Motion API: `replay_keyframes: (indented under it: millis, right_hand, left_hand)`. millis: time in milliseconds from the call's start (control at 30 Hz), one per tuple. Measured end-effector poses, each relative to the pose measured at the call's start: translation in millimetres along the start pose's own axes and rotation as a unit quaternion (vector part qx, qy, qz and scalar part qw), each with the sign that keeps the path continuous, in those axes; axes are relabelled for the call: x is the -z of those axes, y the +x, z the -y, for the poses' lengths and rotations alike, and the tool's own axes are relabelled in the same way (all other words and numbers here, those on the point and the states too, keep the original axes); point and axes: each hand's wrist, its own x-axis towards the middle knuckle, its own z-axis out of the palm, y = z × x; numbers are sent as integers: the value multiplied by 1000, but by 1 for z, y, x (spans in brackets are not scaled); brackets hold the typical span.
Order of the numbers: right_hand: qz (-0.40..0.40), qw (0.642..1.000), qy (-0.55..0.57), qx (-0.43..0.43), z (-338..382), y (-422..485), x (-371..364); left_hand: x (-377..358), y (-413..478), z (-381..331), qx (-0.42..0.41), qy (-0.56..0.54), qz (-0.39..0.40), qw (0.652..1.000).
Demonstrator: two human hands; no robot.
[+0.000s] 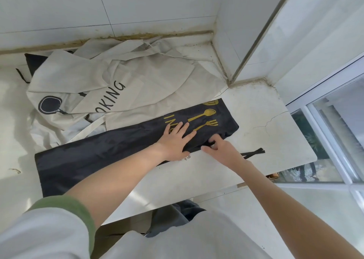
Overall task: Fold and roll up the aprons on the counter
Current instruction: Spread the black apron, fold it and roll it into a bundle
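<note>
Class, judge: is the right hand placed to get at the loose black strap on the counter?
Probably yes: the strap lies uncovered on the counter right beside the right hand, though that hand must first release the black apron edge it pinches.

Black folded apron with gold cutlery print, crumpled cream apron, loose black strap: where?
Black folded apron with gold cutlery print [108, 152]: head view, plain middle.
Crumpled cream apron [157, 81]: head view, cloth beside lettering.
Loose black strap [256, 152]: head view, near its end.

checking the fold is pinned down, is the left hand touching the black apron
Touching. The head view shows the left hand lying flat on the black apron, fingers spread over its gold print, with no gap visible.
</note>
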Motion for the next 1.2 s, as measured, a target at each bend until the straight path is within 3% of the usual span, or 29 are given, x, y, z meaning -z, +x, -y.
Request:
replay_keyframes:
  millis: [133, 333, 467, 500, 567, 667, 800, 900, 1000, 1100, 1200]
  right_hand:
    - [-29, 999, -2, -19, 1, 8, -4]
    - [30, 978, -192, 76, 3, 4, -6]
    - [84, 953, -249, 151, 8, -1, -2]
    - [68, 953, -237, 176, 8, -3, 0]
    - [-43, 939, -199, 279, 6, -4, 0]
    - [-229, 873, -229, 365, -3, 1, -2]
    - [-299, 846, -280, 342, -19, 3, -1]
    - [-329, 847, -289, 301, -32, 3, 4]
    - [-341, 886, -273, 154, -43, 3, 6]
    - [-245, 942, -228, -36, -55, 9, 16]
    - [-198, 964, -154, -93, -58, 14, 28]
  left_hand:
    - [2, -2, -6, -8, 20, -11, 1000]
    - [1, -7, 2, -78, 54, -60, 994]
    - [-6, -8, -3, -104, 68, 52, 991]
    - [-7, -9, -4, -100, 50, 66, 992]
    - [-7, -10, -5, -93, 38, 67, 993]
    - [-6, -11, -8, -84, 45, 60, 994]
    - [-4, -8, -12, -75, 46, 5, 996]
    - [4, -6, -17, -75, 5, -53, 996]
    - [7, 0, -19, -62, 25, -96, 993]
    - [1, 3, -16, 5, 102, -138, 985]
    - [-3, 2, -11, 48, 68, -129, 988]
